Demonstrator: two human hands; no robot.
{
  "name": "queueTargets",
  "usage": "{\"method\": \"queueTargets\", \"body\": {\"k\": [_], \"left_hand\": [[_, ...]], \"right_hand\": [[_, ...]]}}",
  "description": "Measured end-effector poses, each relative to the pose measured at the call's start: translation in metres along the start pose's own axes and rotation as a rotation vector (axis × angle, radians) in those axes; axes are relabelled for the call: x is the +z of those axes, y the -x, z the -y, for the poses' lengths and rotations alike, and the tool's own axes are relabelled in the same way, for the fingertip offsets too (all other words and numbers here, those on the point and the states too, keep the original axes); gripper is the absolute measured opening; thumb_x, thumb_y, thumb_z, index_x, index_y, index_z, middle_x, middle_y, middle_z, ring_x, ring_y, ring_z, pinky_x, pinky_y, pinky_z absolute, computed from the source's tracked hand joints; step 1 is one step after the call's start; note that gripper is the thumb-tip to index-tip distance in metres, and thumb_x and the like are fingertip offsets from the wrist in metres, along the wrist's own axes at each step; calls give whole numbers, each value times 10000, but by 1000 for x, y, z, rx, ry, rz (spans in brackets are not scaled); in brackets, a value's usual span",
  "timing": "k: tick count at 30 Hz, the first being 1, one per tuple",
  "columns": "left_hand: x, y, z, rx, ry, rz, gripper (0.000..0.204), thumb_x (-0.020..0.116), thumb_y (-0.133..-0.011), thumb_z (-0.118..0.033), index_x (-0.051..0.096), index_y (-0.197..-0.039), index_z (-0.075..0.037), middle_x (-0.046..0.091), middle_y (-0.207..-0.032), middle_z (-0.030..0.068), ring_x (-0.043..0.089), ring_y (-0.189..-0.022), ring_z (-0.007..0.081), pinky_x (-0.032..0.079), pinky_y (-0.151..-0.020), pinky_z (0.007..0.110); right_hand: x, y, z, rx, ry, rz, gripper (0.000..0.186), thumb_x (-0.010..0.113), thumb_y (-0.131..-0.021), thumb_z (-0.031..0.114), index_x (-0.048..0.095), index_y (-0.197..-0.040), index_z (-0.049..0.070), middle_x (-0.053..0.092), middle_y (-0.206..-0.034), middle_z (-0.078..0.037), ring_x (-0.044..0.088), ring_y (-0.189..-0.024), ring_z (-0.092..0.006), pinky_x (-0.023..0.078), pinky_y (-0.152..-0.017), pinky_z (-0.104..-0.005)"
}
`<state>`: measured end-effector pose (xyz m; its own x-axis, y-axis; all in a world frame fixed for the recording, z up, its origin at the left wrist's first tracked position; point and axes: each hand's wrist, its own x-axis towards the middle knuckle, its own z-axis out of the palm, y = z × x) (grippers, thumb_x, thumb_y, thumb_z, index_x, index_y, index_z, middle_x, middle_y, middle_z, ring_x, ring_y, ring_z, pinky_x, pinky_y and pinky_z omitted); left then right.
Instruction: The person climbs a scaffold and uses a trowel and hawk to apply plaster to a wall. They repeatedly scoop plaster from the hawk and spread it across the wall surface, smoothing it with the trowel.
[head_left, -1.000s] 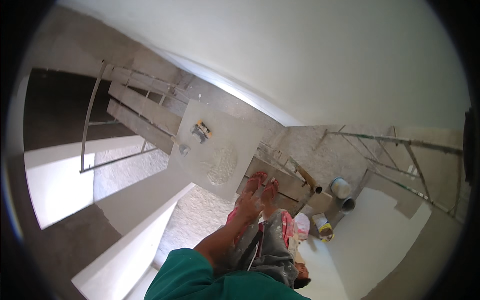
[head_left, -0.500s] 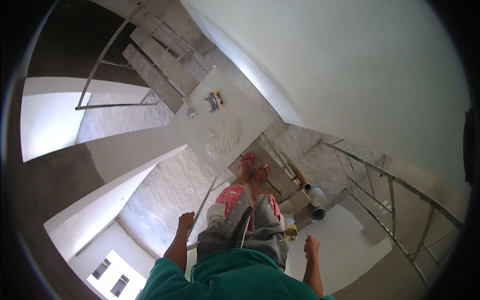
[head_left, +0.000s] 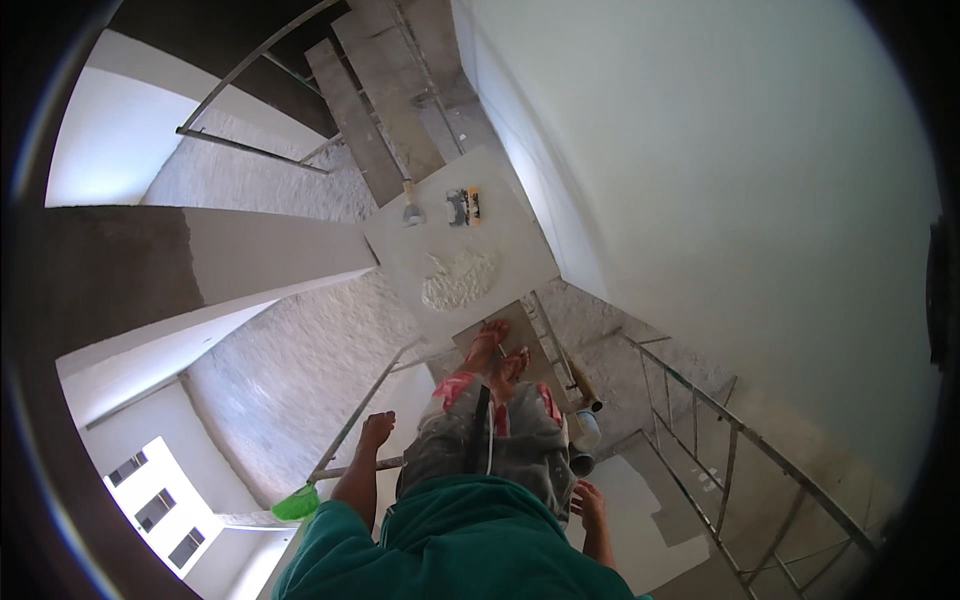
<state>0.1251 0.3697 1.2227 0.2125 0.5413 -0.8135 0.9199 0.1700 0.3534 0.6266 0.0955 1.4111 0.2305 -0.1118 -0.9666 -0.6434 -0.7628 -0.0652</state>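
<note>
My left hand point(head_left: 377, 430) hangs by my side near a metal scaffold rail, its fingers curled in with nothing visible in them. Beside my right thigh, my right hand point(head_left: 589, 502) is loose, with its fingers apart and nothing held. Both are away from the tools. Ahead of my bare feet lies a pale board point(head_left: 400, 270) bearing a heap of white plaster paste point(head_left: 460, 280). A wide-bladed plastering knife point(head_left: 463, 206) with an orange and black handle rests beyond the heap. Left of it is a smeared scraper point(head_left: 413, 214) with a long handle.
I stand on scaffold planks point(head_left: 525, 340) high above the floor. A white wall point(head_left: 720, 150) rises at the right. Buckets point(head_left: 583, 430) are beside my right leg. Metal scaffold frames point(head_left: 740, 425) stand at right and far left; a green object point(head_left: 296, 503) shows at lower left.
My view has turned, and the board and tools sit farther right in it. My right hand has gone from curled to looser and lies closer to my thigh.
</note>
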Motion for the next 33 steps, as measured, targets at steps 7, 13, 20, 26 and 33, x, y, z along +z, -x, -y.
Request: {"method": "queueTargets", "body": {"k": [7,13,20,26,33], "left_hand": [[-1,44,-38,-448,393,109,104,564,-887,-187,620,-950,-126,688,-775,46,681,-661,157,550,-563,311],[-1,80,-94,-639,641,113,351,588,-853,-373,676,-950,-47,671,-755,99,613,-600,184,499,-520,341],[-66,63,-218,-142,424,-50,394,590,-867,-416,703,-878,-39,674,-715,77,630,-630,167,513,-592,314],[-75,68,-299,-50,-128,290,587,496,-866,-585,719,-932,-46,679,-970,228,644,-963,373,481,-870,457],[-141,144,-370,313,-129,384,412,523,-881,-407,690,-871,-31,675,-931,209,642,-889,389,491,-824,466]], "right_hand": [[-19,-16,33,-31,81,35,432,598,-882,238,530,-1270,59,633,-1084,-97,632,-862,-250,551,-730,-410],[-54,-34,91,-136,89,16,378,569,-911,240,554,-1242,58,631,-1068,-114,632,-895,-264,559,-741,-427],[-81,-38,85,-96,76,11,364,556,-926,234,563,-1237,45,623,-1080,-126,623,-912,-281,552,-770,-448],[-110,-55,71,-66,66,41,347,543,-942,237,569,-1229,43,612,-1072,-117,613,-898,-273,541,-785,-458],[-145,-64,44,72,37,-51,321,521,-945,246,546,-1205,60,601,-1051,-110,606,-915,-271,493,-839,-441]]}}
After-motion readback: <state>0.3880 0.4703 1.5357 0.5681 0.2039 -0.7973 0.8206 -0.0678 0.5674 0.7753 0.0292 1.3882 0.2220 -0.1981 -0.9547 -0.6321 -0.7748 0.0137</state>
